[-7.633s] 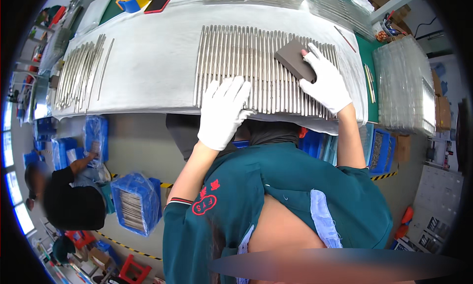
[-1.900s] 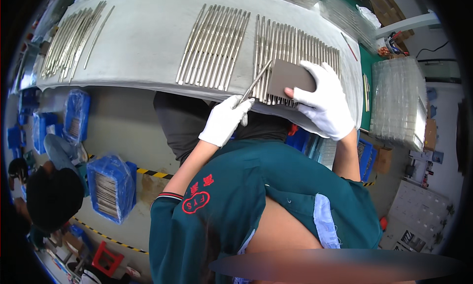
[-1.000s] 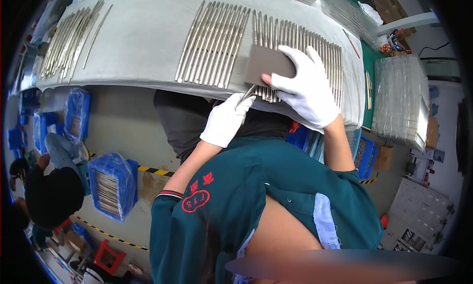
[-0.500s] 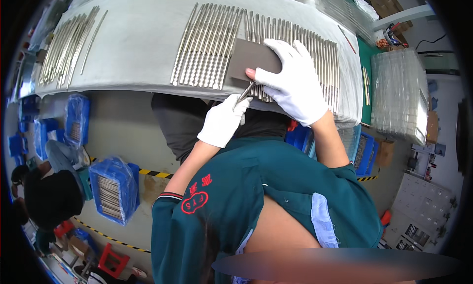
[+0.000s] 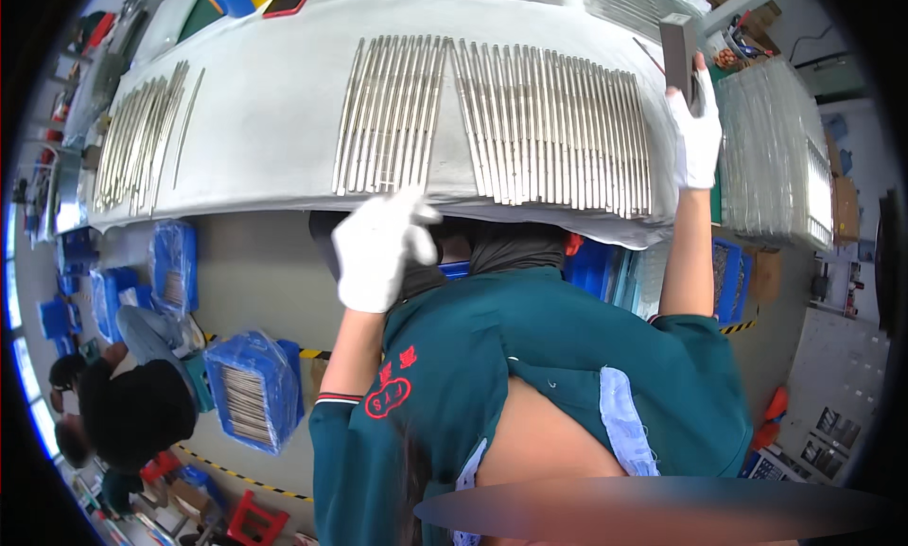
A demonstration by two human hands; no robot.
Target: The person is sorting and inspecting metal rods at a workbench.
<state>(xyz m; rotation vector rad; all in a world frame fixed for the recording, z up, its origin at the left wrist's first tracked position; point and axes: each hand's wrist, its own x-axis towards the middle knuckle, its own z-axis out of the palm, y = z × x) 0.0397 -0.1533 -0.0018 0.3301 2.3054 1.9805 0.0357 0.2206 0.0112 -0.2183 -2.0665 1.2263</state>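
Note:
My right hand (image 5: 697,144), in a white glove with bare fingertips showing, is raised over the table's right end. It grips a flat dark grey block (image 5: 675,49), now seen nearly edge-on. Just off the table's front edge is my left hand (image 5: 374,253), gloved and slightly blurred, its fingers apart and no object visible in it. Those fingers are nearest the lower ends of a row of slim metal rods (image 5: 390,111). A second row of metal rods (image 5: 558,130) lies to the right, with a wedge-shaped gap between the two.
A looser bunch of rods (image 5: 142,139) lies at the left of the white-covered table (image 5: 260,120). Clear plastic trays (image 5: 771,158) are stacked at the right. Blue bins (image 5: 251,395) stand on the floor, and another person (image 5: 137,404) sits at lower left.
My right hand has lifted the grey block off the rods and carried it to the far right. My left hand has moved left, away from the rod it was holding.

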